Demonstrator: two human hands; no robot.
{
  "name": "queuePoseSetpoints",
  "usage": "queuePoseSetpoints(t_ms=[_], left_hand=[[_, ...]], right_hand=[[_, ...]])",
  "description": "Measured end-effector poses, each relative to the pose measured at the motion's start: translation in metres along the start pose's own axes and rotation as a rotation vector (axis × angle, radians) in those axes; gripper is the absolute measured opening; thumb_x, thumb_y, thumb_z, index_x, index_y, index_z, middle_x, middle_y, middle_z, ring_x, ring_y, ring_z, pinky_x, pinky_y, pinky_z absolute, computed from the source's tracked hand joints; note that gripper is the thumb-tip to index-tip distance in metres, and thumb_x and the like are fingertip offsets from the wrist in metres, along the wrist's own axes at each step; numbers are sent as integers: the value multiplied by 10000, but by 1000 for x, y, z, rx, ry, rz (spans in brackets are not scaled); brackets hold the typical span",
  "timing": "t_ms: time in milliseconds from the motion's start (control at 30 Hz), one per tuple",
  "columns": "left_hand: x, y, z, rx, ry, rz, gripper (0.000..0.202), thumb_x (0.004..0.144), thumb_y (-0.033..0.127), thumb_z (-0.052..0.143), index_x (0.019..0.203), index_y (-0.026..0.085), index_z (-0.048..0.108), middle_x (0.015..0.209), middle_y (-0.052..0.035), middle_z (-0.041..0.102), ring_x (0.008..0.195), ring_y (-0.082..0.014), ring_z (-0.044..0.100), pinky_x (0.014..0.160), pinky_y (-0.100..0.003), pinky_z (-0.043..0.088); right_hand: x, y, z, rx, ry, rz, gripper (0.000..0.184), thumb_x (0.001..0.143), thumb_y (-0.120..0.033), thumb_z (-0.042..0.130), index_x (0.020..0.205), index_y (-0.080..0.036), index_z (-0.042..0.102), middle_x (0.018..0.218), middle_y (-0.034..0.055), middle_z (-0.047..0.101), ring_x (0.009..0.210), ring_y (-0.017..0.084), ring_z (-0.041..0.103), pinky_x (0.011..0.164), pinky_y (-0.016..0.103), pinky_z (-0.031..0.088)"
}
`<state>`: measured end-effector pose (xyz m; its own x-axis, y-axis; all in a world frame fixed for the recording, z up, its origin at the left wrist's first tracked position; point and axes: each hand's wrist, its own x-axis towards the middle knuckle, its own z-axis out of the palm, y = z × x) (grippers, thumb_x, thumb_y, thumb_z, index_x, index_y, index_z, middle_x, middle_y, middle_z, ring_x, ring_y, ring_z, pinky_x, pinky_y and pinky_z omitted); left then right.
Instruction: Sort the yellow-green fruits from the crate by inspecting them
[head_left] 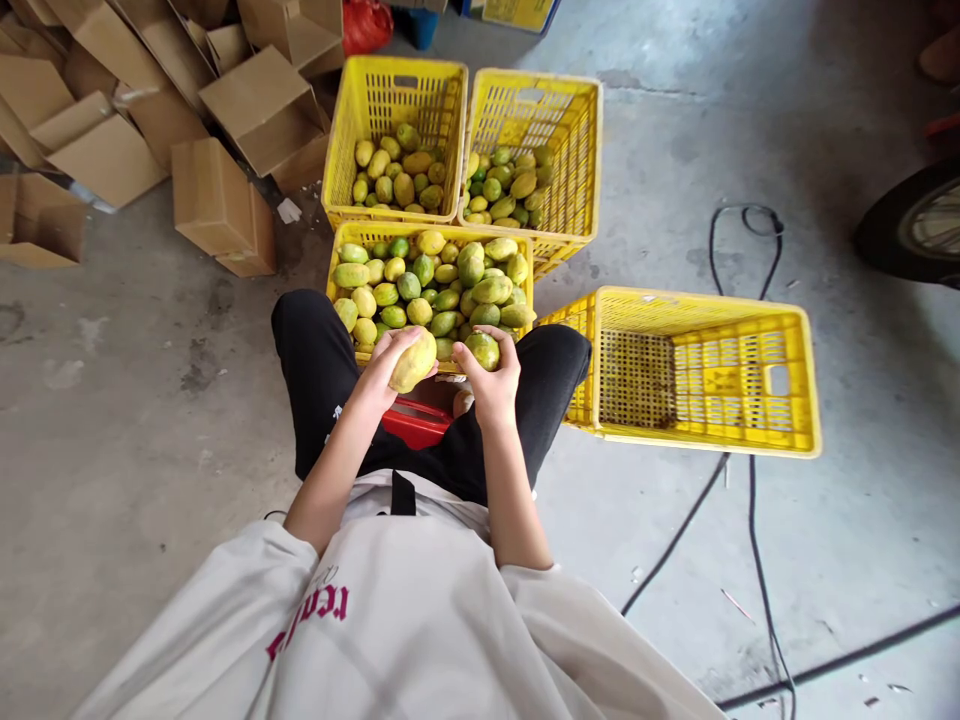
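My left hand [381,368] is closed around a large yellow lemon [414,364], held above the front edge of a yellow crate [531,285]. A smaller green-yellow lemon [483,350] sits in my right hand [493,388], with the fingers curled round it. Both hands are level with each other between my knees, a short gap apart. Many yellow and green lemons [409,286] fill the crate just beyond them. Part of its front rim is hidden by my hands.
Behind stand two more yellow crates, one left [375,105] and one right [581,170], with lemons inside. Another yellow crate [720,310] is at my right. Cardboard boxes [217,200] pile up at the left. A black cable [756,540] crosses the floor near a wheel [919,225].
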<state>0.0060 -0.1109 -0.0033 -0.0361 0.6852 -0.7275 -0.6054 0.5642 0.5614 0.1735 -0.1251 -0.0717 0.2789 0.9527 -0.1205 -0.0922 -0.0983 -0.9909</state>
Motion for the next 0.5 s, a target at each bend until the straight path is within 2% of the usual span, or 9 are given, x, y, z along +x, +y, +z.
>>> queuePoseSetpoints(t_ms=[100, 200, 300, 400, 500], left_hand=[[-1, -1, 2, -2, -9, -17, 274, 1133, 190, 732, 860, 213, 744, 809, -20, 817, 723, -176, 828, 771, -291, 719], [5, -3, 1, -2, 3, -90, 328, 1192, 317, 654, 912, 200, 781, 790, -57, 821, 714, -213, 840, 735, -311, 711], [11, -4, -2, 3, 9, -156, 397, 1223, 449, 596, 1011, 192, 811, 804, -100, 838, 744, -257, 857, 666, -320, 690], [13, -5, -5, 23, -3, -147, 413, 1217, 527, 632, 1049, 196, 812, 817, -97, 845, 783, -261, 867, 646, -300, 671], [11, -6, -7, 37, -20, -63, 301, 1153, 471, 788, 1030, 198, 805, 856, -69, 855, 792, -236, 860, 699, -293, 676]], right_hand=[[-3, 2, 7, 17, 21, 5, 585, 854, -709, 982, 1154, -292, 703, 978, 0, 764, 815, 241, 801, 747, 369, 670], [-5, 5, 13, 64, 14, 84, 486, 960, -748, 807, 1097, -302, 672, 869, -8, 753, 755, 246, 789, 676, 354, 644], [-5, 7, 15, 68, 7, 108, 441, 980, -730, 734, 1049, -298, 670, 835, 0, 763, 789, 260, 789, 725, 375, 665], [-3, 6, 14, 43, 1, 84, 440, 986, -728, 720, 1023, -291, 687, 883, 17, 789, 901, 274, 805, 810, 391, 686], [-4, 1, 14, 60, 10, 78, 485, 979, -758, 748, 1054, -280, 722, 927, 25, 784, 896, 268, 805, 781, 383, 691]])
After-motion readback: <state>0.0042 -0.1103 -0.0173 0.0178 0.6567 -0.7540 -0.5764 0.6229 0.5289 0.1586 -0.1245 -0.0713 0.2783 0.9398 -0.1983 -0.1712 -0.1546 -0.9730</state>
